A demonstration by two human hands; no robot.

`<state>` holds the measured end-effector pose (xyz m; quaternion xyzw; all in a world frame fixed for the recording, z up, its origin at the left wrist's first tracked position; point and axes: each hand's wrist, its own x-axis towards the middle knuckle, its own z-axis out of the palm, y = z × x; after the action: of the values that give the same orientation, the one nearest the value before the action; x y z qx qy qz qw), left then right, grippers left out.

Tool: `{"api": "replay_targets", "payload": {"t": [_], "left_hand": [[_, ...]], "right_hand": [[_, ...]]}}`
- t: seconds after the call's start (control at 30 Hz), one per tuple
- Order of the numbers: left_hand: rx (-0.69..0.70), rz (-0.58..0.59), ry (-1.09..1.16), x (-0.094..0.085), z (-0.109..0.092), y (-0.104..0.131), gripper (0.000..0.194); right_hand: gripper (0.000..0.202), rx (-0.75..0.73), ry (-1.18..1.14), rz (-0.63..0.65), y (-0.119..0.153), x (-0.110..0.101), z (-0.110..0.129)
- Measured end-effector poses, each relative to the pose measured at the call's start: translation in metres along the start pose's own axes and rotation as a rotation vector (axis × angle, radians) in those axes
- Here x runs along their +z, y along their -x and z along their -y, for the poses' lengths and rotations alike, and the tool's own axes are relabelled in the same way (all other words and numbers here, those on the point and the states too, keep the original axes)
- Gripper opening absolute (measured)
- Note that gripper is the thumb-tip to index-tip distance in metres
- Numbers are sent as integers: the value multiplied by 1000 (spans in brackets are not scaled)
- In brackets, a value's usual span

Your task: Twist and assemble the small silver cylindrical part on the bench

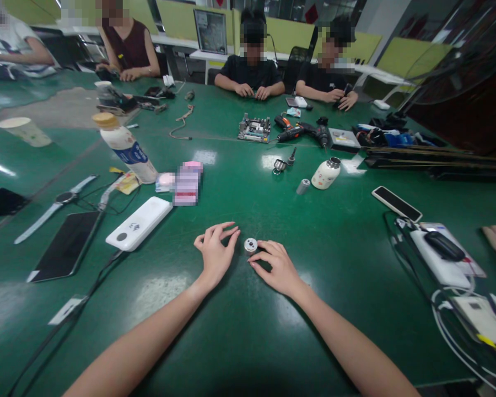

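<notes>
A short silver metal cylinder (251,246) stands upright on the green table, with small dark holes in its top face. My right hand (276,266) is at its right side, fingertips against its edge and the thumb low in front. Just left of the cylinder is my left hand (217,251), its fingers curved and apart with nothing between them. Farther off, a second metal cylinder (303,186) stands beside a white bottle (326,173). A small dark case (279,166) and a dark bit-like piece (291,156) lie behind it.
At left are a white power bank (139,223), a tablet-like device (66,245), a watch (65,197) and a drink bottle (126,149). Power drills (300,131) and a circuit board (254,129) lie ahead. A phone (397,203) and cables are at right. Several people sit opposite.
</notes>
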<state>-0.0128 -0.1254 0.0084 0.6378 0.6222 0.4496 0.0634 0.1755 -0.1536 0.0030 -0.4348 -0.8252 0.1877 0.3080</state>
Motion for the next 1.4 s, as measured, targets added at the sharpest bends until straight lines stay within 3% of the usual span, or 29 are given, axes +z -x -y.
{"api": "replay_targets", "payload": {"t": [0.1,0.2,0.3,0.57,0.8,1.1,1.3,1.4], "left_hand": [[171,-102,146,-2,-5,4,12],[336,-73,235,-3,-10,9,15],[373,-50,239,-4,-12,11,16],[350,2,211,-4,-12,10,16],[376,104,232,-7,-13,9,31],[317,45,220,-5,-15,12,16],[163,-159,168,-3,-10,9,16],[51,-62,55,-1,-3,5,17]], "right_hand": [[10,-4,2,-3,0,1,-1],[11,-8,-5,11,0,0,-2],[12,-12,-12,21,0,0,-2],[11,-6,-15,27,-1,-1,0],[10,-8,-21,28,-1,-1,0],[12,-14,-18,29,-1,-2,-1],[12,5,-13,16,0,-1,0],[12,10,-7,21,0,0,-1]]}}
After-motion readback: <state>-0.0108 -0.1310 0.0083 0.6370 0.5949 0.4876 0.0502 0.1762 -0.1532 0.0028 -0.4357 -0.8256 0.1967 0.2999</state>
